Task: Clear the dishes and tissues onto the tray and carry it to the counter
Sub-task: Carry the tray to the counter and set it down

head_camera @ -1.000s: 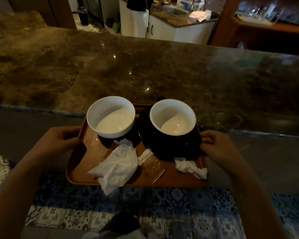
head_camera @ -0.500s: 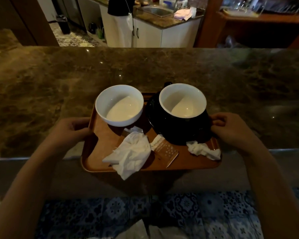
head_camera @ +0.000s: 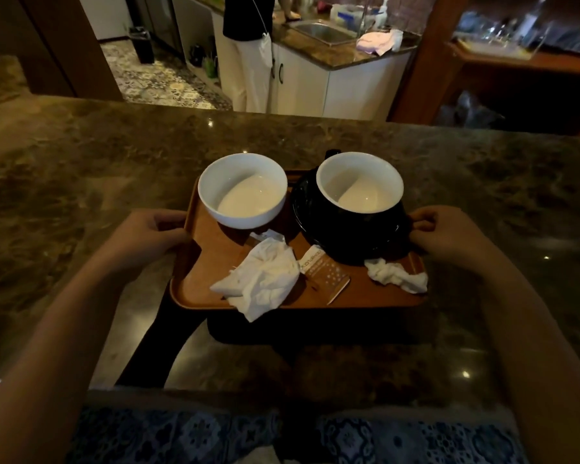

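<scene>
I have my left hand [head_camera: 151, 234] closed on the tray's [head_camera: 215, 262] left edge and my right hand [head_camera: 449, 236] gripping its right edge, above the counter [head_camera: 81, 179]. Between my hands, nearest me, lie a crumpled tissue [head_camera: 262, 279], a sachet [head_camera: 325, 277] and a smaller tissue [head_camera: 395, 277]. Beyond them stand a white bowl [head_camera: 243, 190] and a black cup [head_camera: 359, 195] on its saucer.

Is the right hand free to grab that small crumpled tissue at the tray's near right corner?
Probably not yet. The right hand grips the tray edge, as does the left hand. The small tissue lies close and uncovered, but letting go could tip the tray.
</scene>
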`<state>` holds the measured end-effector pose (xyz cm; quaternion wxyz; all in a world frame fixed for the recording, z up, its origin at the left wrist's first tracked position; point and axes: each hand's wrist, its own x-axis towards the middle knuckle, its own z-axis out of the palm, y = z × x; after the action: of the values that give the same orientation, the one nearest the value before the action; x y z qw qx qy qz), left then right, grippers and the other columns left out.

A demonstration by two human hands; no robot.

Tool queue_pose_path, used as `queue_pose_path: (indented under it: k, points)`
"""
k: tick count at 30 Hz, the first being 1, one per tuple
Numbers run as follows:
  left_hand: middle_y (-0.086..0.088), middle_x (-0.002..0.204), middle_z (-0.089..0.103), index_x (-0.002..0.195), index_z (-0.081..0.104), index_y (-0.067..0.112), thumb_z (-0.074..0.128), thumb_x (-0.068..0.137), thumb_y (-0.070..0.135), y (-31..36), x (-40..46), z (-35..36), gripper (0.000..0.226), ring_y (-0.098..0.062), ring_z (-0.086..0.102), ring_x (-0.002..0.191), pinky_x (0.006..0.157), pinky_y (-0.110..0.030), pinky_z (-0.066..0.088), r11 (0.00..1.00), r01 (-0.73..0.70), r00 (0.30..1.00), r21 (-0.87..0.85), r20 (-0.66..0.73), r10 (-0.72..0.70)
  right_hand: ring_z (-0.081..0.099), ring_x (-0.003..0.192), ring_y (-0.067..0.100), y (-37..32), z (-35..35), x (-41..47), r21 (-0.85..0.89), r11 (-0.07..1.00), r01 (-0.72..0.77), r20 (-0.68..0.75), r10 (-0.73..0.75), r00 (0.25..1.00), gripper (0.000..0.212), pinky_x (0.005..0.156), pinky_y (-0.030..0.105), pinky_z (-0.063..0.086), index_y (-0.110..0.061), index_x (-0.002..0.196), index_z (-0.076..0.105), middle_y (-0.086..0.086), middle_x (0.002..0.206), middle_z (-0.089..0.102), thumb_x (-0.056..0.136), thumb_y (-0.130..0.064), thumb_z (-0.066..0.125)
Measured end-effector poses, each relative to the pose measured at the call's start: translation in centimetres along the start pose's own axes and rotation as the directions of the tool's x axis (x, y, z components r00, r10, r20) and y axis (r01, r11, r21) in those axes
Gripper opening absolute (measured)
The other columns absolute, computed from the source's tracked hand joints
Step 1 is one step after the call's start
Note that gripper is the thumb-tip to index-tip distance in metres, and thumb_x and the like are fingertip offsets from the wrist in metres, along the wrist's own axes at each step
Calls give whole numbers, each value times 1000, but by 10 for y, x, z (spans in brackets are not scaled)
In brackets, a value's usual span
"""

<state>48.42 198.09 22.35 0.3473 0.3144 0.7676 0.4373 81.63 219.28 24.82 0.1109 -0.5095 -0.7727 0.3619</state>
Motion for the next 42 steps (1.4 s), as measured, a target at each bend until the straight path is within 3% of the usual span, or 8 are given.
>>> queue_pose_path:
  k: [5, 11, 14, 17, 23, 34, 39, 42]
  points:
    - [16, 63, 72, 80, 70, 31, 62, 79, 5, 16, 43, 24, 27, -1, 68, 63, 53, -18, 50, 1000, 21, 999, -8, -42, -22, 56, 58, 11, 2, -15, 57, -110, 994, 8, 6, -8, 1000, 11, 47, 23, 39, -7, 87, 63, 4, 65, 61, 80, -2, 56]
    - [10, 61, 71, 85, 69, 26, 59, 79, 5, 20, 83, 52, 23, -3, 66, 59, 49, -15, 46, 996, 84, 991, -3, -103, -84, 57, 69, 28, 15, -10, 108, -122, 993, -11, 73, 20, 997, 16, 61, 33, 46, 7, 93, 59, 18, 74, 58, 79, 1, 54]
    - [6, 75, 68, 83, 68, 25, 59, 82, 5, 21, 96, 57, 22, -6, 64, 70, 55, -20, 45, 993, 115, 988, 24, -110, -111, 56, 70, 29, 18, -7, 122, -143, 990, -3, 74, 13, 997, 5, 64, 36, 45, 1, 75, 57, 15, 67, 56, 79, -1, 54]
    - [2, 80, 68, 87, 69, 21, 59, 82, 5, 22, 109, 59, 19, -10, 64, 76, 60, -22, 47, 990, 121, 990, 68, -83, -115, 51, 65, 27, 20, -5, 134, -166, 986, -23, 81, 37, 996, 21, 60, 34, 40, -9, 62, 44, 8, 58, 47, 78, -2, 54]
    - [2, 81, 65, 110, 64, 9, 57, 84, 9, 28, 133, 67, 27, -9, 60, 72, 56, -21, 44, 959, 125, 989, 254, -105, -101, 61, 86, 34, 20, -2, 147, -199, 979, -45, 101, 66, 993, 12, 70, 40, 49, -2, 94, 53, 21, 91, 62, 84, -7, 54]
    - [-12, 93, 68, 101, 69, 6, 59, 82, 7, 32, 144, 73, 21, -20, 61, 78, 67, -32, 46, 901, 81, 989, 426, -146, -20, 61, 87, 31, 20, 1, 154, -215, 974, -78, 93, 99, 991, 7, 59, 31, 45, -10, 89, 47, 20, 98, 62, 85, -6, 52]
    - [-4, 84, 62, 102, 69, 7, 59, 80, 6, 31, 144, 74, 24, -10, 53, 67, 55, -22, 36, 856, 35, 987, 516, -150, 50, 57, 73, 24, 22, 2, 157, -252, 966, -64, 88, 89, 992, 6, 51, 27, 41, -8, 86, 52, 19, 91, 62, 83, -3, 52]
    - [-2, 79, 60, 99, 70, 8, 61, 79, 5, 31, 142, 74, 23, -6, 48, 61, 52, -22, 33, 822, 4, 978, 570, -175, 117, 63, 81, 29, 22, 3, 158, -267, 960, -85, 63, 105, 992, 5, 61, 34, 50, -4, 86, 57, 19, 89, 65, 82, -2, 54]
